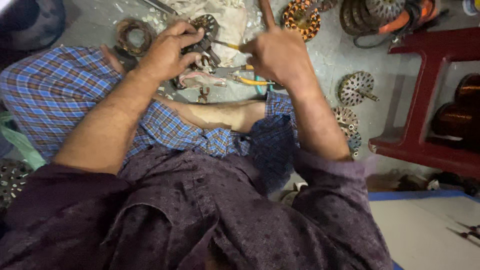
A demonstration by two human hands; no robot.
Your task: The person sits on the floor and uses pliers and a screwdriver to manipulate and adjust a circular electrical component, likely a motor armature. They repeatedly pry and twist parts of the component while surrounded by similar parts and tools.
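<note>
My left hand (167,50) grips a round slotted metal motor stator (206,26) held over the floor in front of my crossed legs. My right hand (277,50) is closed around a thin tool with a yellow handle (231,46) whose tip points into the stator; the index finger sticks up. Pliers with yellow handles (250,80) lie on the floor just below both hands. A white cloth (225,15) lies under the work.
A ring of old copper winding (134,36) lies at the left. Wound stators (300,17) and slotted cores (356,88) sit on the grey floor at right. A dark red stool (425,100) stands far right with copper wire spools (457,117) behind it.
</note>
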